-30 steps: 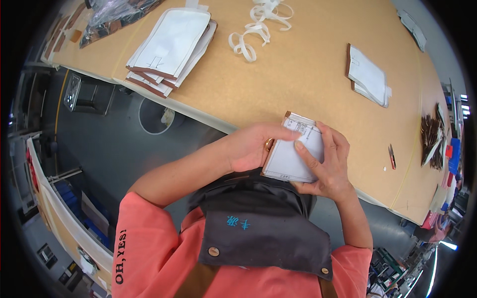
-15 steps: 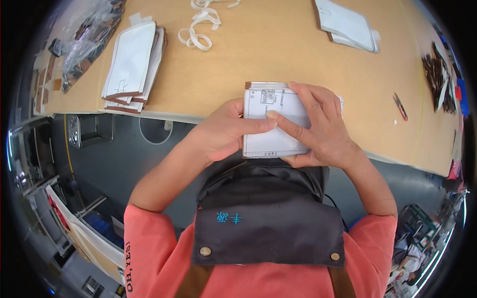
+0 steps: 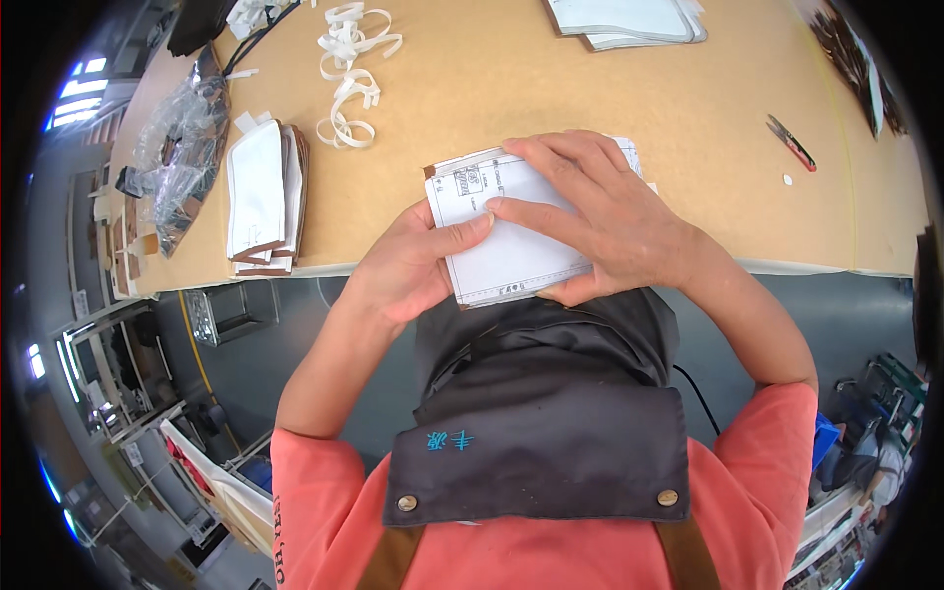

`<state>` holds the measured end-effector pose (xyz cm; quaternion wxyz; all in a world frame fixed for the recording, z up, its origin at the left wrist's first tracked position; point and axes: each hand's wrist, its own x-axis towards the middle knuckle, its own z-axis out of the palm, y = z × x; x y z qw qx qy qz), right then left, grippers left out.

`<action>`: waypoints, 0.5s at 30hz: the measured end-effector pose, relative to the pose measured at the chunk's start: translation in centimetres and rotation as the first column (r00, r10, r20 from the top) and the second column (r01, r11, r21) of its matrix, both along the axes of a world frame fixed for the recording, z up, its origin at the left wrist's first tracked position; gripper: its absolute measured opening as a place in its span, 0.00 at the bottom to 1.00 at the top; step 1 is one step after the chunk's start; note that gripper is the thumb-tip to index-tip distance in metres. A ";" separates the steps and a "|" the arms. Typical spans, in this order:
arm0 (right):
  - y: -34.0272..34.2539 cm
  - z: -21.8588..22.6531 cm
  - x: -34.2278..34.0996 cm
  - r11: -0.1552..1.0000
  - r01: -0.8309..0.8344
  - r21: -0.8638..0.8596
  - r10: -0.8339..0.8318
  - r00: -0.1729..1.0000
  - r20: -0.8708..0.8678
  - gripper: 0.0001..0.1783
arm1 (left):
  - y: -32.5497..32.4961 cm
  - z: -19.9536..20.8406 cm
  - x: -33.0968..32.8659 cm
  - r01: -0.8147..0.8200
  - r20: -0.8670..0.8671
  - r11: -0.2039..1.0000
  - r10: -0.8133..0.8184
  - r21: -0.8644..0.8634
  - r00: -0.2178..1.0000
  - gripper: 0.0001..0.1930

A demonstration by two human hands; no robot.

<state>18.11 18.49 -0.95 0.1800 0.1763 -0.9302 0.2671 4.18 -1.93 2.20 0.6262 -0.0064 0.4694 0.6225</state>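
Note:
A stack of white printed pattern pieces with brown edges is held at the table's near edge, its left end slightly lower than its right. My left hand grips the left side, thumb lying on top and fingers hidden beneath. Over the right part lies my right hand, its index fingertip on the top sheet near my left thumb, other fingers at the far edge and thumb at the near edge. What lies under the top sheet is mostly hidden.
On the brown-covered table are a white, brown-edged stack at left, curled white strips, a plastic-wrapped bundle, more white pieces at the back, red-handled snips and dark strips at right.
The view has shifted, so the table's things appear elsewhere. The stack in my hands has turned slightly anticlockwise; both hands keep their hold on it.

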 end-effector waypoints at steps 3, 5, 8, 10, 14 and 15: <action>0.4 0.4 0.0 1.000 -0.020 0.010 0.020 0.998 0.053 0.49 | 0.1 -0.1 -0.1 -0.012 -0.004 0.999 0.012 -0.045 1.000 0.25; 0.6 1.0 0.6 0.997 -0.030 0.064 0.023 0.993 0.113 0.49 | 0.1 0.3 0.5 -0.037 0.017 0.998 0.037 -0.044 0.999 0.24; 1.5 2.1 2.2 0.997 0.047 0.067 -0.056 0.987 0.148 0.50 | -0.4 0.8 1.0 0.007 -0.017 0.999 -0.007 -0.032 1.000 0.24; 2.4 1.9 3.4 0.979 0.201 0.004 -0.201 0.975 0.090 0.50 | -0.9 1.4 1.2 0.041 -0.073 0.999 -0.042 -0.018 0.996 0.22; 3.3 -0.6 5.3 0.779 0.408 -0.475 -0.373 0.912 0.172 0.49 | -1.8 3.0 1.5 0.098 -0.146 0.995 -0.093 0.026 0.985 0.20; 2.9 -1.1 5.5 0.667 0.411 -0.622 -0.358 0.908 0.216 0.47 | -1.9 3.3 1.5 0.107 -0.161 0.994 -0.103 0.016 0.981 0.20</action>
